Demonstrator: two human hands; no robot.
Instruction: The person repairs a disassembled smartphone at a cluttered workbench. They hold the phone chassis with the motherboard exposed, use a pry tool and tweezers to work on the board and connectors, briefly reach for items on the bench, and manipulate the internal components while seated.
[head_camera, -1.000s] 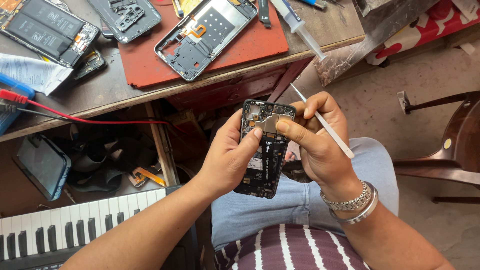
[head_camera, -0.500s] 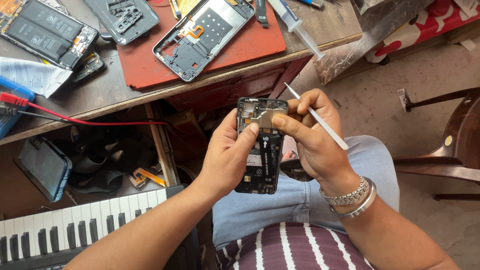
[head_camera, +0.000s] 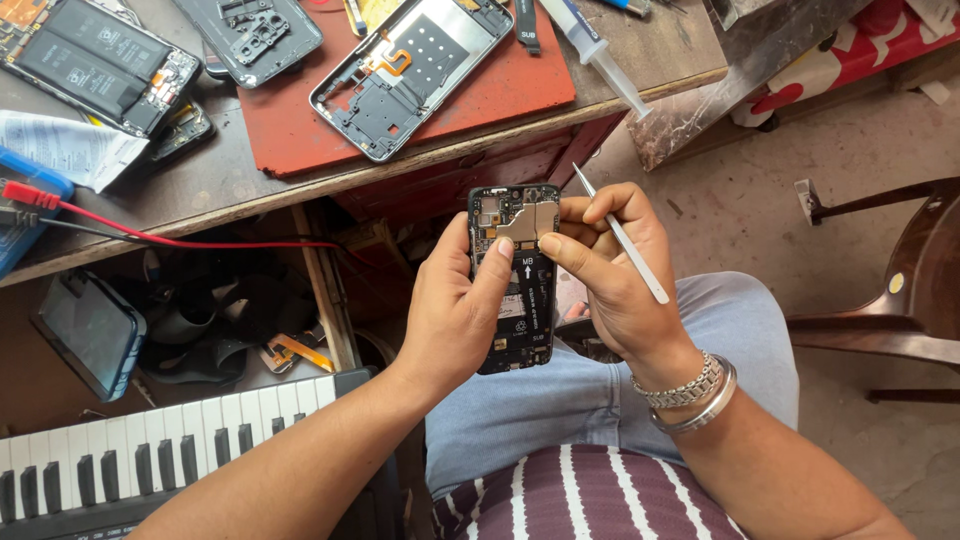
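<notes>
Below the cluttered table (head_camera: 220, 185), an opened phone (head_camera: 515, 275) was gripped by the left hand (head_camera: 455, 310); its shield stayed fitted, while a spudger (head_camera: 620, 235) was pinched by the right hand (head_camera: 615, 285).

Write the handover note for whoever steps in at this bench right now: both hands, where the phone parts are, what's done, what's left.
Left hand: grips the opened phone over the lap, thumb across its board.
Right hand: holds the thin white-handled tool, thumb and forefinger at the gold shield near the phone's top.
On the bench: an empty phone frame on the red mat, a second opened phone with its battery at far left, a syringe at the edge.
Done: the back cover is off, the board exposed.
Left: the shield sits in place; the phone is not closed up.
</notes>
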